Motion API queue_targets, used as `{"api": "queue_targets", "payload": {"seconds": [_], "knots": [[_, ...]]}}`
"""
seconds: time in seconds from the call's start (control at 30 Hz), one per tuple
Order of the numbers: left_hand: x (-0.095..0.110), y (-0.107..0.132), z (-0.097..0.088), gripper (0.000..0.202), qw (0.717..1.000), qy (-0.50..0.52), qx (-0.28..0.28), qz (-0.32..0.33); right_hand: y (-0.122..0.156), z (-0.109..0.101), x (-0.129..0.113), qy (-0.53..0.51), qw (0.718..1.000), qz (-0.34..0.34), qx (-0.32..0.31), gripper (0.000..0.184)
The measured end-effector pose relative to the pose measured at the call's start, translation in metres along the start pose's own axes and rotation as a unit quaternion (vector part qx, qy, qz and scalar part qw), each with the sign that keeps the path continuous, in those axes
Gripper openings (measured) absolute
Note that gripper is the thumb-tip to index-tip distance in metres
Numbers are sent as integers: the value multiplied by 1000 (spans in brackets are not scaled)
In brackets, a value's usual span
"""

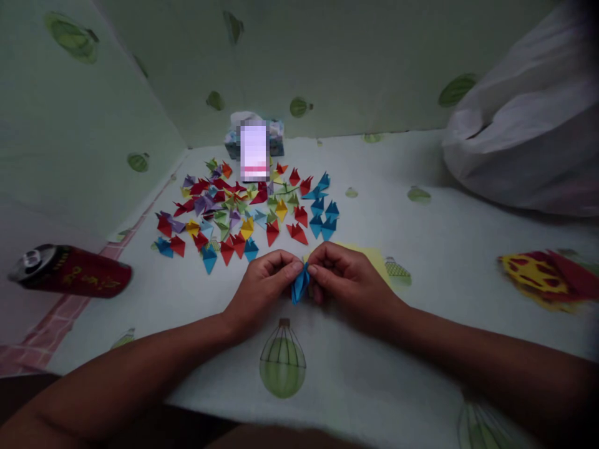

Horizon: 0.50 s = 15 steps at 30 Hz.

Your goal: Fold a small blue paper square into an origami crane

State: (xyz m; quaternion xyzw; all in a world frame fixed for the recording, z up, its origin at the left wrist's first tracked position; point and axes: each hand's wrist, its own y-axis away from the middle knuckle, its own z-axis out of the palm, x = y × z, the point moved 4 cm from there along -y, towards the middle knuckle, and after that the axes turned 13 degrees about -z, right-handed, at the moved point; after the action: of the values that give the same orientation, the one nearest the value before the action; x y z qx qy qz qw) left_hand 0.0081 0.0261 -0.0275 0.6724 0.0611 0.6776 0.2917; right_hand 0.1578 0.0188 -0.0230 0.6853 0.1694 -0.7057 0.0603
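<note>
A small blue folded paper piece (300,288) is pinched between my two hands, above the light table cover. My left hand (269,280) closes thumb and forefinger on its upper left side. From the other side, the thumb and fingers of my right hand (349,280) grip it near the top. The piece is narrow and pointed at its lower end; its upper part is partly hidden by my fingertips. Beneath and behind my right hand lies a yellow paper sheet (374,259). Beyond my hands spread many folded paper cranes (248,227) in red, blue, yellow, green and purple.
A dark red can (77,271) stands at the left. Behind the cranes, a phone (254,149) with a blurred screen leans before a tissue box (277,138). A white bag (524,137) bulks at the back right. Red and yellow paper (538,277) lies at the right.
</note>
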Motion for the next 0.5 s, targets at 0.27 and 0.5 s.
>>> {"api": "queue_targets", "payload": {"seconds": [0.27,0.5], "knots": [[0,0,0,25,1000,-16,-5,12,0,0,2,1,1000,3,1,13],[3,0,2,24,999,-42,17,22,0,1,0,5,1000,12,-1,14]]}}
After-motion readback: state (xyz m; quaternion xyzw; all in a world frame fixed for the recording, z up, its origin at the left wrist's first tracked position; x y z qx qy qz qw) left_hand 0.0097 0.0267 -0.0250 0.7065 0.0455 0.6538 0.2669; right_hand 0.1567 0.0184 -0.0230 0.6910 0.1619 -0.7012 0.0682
